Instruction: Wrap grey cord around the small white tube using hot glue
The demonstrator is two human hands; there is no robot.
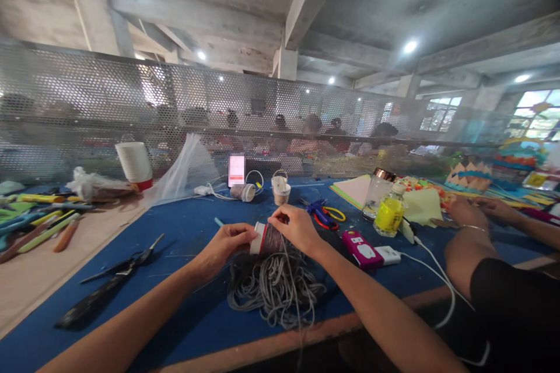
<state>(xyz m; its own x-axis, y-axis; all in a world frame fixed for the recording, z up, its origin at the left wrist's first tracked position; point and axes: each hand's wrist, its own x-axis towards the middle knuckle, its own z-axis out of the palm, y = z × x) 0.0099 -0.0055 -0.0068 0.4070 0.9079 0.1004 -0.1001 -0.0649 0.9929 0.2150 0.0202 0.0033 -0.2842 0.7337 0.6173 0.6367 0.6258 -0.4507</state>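
Observation:
In the head view, my left hand (pixel 223 246) grips the rim of a paper cup (pixel 258 239) that lies on its side, white with a red band. Grey yarn is wound round the cup's body. My right hand (pixel 295 227) pinches a strand of that yarn at the cup's right end. Below both hands a loose heap of grey yarn (pixel 275 288) rests on the blue table mat (pixel 175 303), and one strand hangs over the front edge. Beyond my hands stand a small cup with a handle (pixel 280 191) and a yarn-wrapped cup on its side (pixel 243 192).
Black scissors (pixel 118 277) lie at left, near a stack of paper cups (pixel 135 164). To the right are a blue glue gun (pixel 318 208), a yellow bottle (pixel 391 213) and a magenta power bank (pixel 362 249) with a white cable. A co-worker's arm (pixel 466 239) reaches in at right.

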